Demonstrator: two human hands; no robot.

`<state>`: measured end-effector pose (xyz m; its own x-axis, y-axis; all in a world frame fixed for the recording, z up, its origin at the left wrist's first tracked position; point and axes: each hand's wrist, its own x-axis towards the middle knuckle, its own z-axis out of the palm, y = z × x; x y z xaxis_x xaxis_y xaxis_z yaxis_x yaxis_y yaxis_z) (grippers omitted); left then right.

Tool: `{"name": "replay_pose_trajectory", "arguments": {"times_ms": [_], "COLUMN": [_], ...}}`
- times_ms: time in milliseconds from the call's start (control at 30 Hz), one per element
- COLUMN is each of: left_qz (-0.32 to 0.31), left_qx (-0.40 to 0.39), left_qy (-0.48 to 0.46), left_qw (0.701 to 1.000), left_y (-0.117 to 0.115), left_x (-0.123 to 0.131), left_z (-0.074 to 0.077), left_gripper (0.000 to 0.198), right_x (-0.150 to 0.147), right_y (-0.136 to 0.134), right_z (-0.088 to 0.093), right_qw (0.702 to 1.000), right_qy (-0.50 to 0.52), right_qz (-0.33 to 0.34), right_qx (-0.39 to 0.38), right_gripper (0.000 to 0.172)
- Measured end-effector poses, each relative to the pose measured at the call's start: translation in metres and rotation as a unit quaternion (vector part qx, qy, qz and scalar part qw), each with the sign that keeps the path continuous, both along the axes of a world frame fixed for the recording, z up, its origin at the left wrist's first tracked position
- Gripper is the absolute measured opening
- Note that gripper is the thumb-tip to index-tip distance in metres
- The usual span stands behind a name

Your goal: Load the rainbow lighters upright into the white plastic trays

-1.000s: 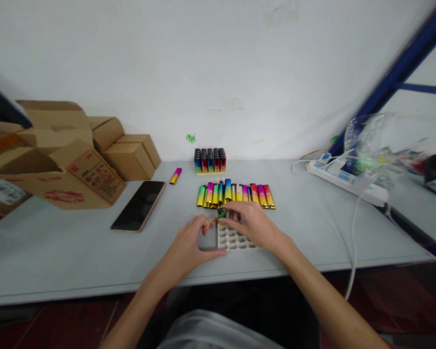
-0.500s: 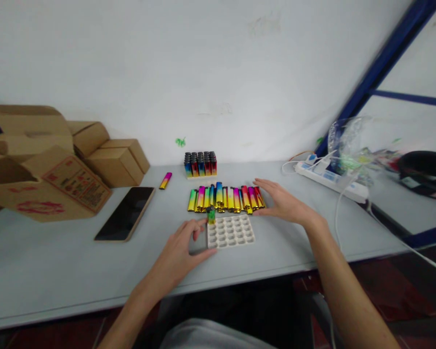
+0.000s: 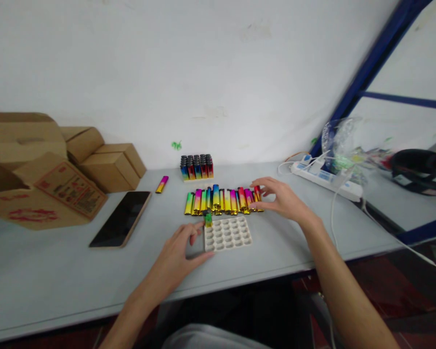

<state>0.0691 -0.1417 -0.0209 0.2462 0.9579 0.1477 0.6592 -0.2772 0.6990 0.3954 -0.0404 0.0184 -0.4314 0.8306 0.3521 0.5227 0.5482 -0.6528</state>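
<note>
My left hand (image 3: 183,249) grips the left edge of a white tray (image 3: 228,245) with rows of slots, thumb near its front corner and fingertips near the back one. One green-and-gold lighter (image 3: 208,220) stands upright in the tray's back left slot. Behind the tray lies a pile of shiny multicoloured lighters (image 3: 228,201). At the pile's right end my right hand (image 3: 281,198) is open, thumb and fingers apart around the end of a red-and-gold lighter (image 3: 257,193). Whether it touches this lighter I cannot tell.
A full block of upright lighters (image 3: 196,169) stands by the wall. One loose lighter (image 3: 162,184) lies left of it, near a phone (image 3: 121,220). Cardboard boxes (image 3: 72,186) stand at left. A power strip (image 3: 327,182) with white cables lies at right.
The view has shifted slightly. My right hand's fingers have curled and drawn a little closer around the pile's right end. My left hand stays at the tray's edge.
</note>
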Motion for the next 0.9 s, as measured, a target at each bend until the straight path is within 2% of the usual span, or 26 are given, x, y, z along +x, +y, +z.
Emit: {"name": "replay_pose_trajectory", "arguments": {"times_ms": [67, 167, 267, 300, 400, 433, 467, 567, 600, 767, 900], "left_qz": [0.000, 0.001, 0.001, 0.000, 0.001, 0.001, 0.001, -0.003, -0.002, -0.002, -0.005], "left_qx": [-0.003, -0.009, -0.011, -0.011, -0.012, -0.012, -0.012, -0.012, -0.013, -0.007, -0.005], "left_qy": [0.003, 0.002, -0.001, -0.002, -0.007, -0.009, -0.011, -0.018, -0.018, -0.015, -0.011], "left_qw": [1.000, 1.000, 1.000, 1.000, 1.000, 1.000, 1.000, 1.000, 1.000, 1.000, 1.000], "left_y": [0.000, -0.001, -0.001, -0.001, 0.000, 0.000, 0.000, 0.001, 0.001, 0.001, 0.001], "left_x": [0.000, 0.000, -0.001, -0.001, -0.001, -0.001, -0.001, -0.001, -0.001, -0.002, -0.003], "left_z": [0.000, -0.001, -0.002, -0.002, -0.003, -0.003, -0.003, -0.002, -0.002, -0.003, -0.005], "left_gripper": [0.041, 0.040, 0.039, 0.039, 0.039, 0.039, 0.039, 0.039, 0.039, 0.041, 0.042], "right_x": [-0.007, -0.021, -0.035, -0.039, -0.049, -0.051, -0.053, -0.056, -0.056, -0.062, -0.071], "right_y": [-0.007, -0.016, -0.023, -0.024, -0.024, -0.024, -0.024, -0.024, -0.025, -0.029, -0.029], "right_z": [0.006, 0.012, 0.014, 0.014, 0.012, 0.011, 0.010, 0.010, 0.010, 0.010, 0.006], "right_qw": [0.995, 0.973, 0.959, 0.956, 0.943, 0.938, 0.937, 0.938, 0.937, 0.915, 0.886], "right_qy": [0.079, 0.171, 0.220, 0.234, 0.269, 0.275, 0.273, 0.254, 0.250, 0.278, 0.341], "right_qz": [0.033, 0.091, 0.107, 0.103, 0.088, 0.085, 0.085, 0.102, 0.113, 0.156, 0.093], "right_qx": [-0.046, -0.123, -0.140, -0.143, -0.177, -0.192, -0.201, -0.213, -0.214, -0.245, -0.300], "right_gripper": [0.045, 0.032, 0.022, 0.025, 0.063, 0.068, 0.064, 0.030, 0.026, 0.030, 0.042]}}
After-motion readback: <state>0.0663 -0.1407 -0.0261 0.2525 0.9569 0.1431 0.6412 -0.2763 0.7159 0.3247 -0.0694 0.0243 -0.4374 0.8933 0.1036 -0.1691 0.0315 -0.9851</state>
